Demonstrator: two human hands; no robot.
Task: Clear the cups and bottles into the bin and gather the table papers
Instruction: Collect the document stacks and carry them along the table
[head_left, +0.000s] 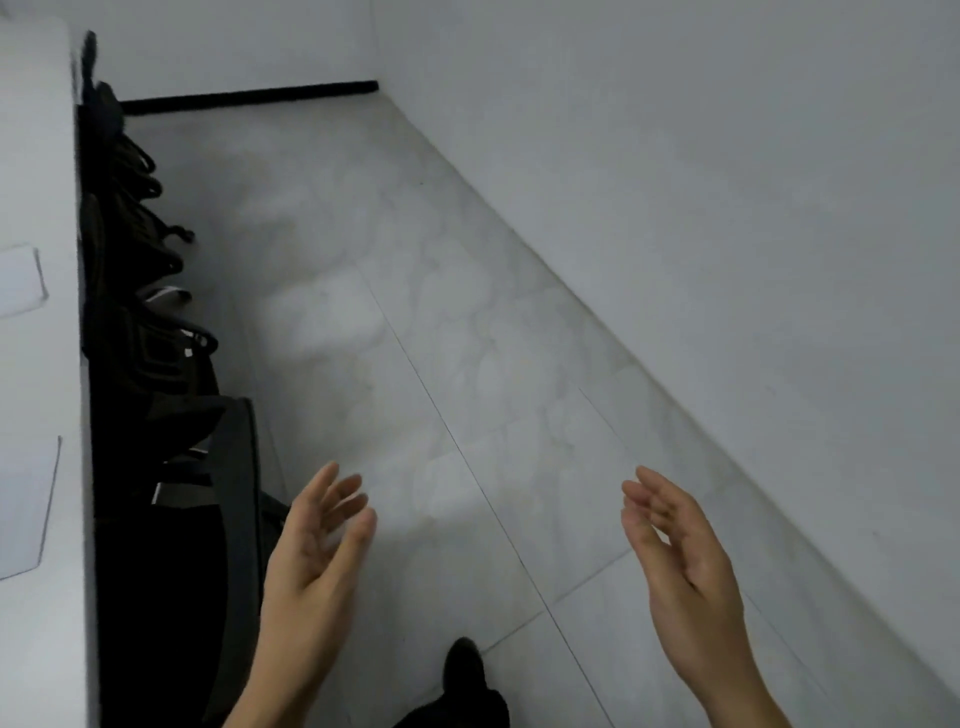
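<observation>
My left hand (317, 545) and my right hand (680, 551) are raised in front of me over the tiled floor, palms facing each other, fingers apart, holding nothing. Along the left edge runs a long white table (41, 395). Two sheets of paper lie flat on it, one (18, 278) farther off and one (26, 504) nearer, both cut off by the frame's edge. No cup, bottle or bin is in view.
A row of black office chairs (140, 322) is tucked under the table's right side. A white wall (727, 208) borders the aisle of grey floor tiles (441, 364) on the right. My dark shoe (465, 670) shows at the bottom.
</observation>
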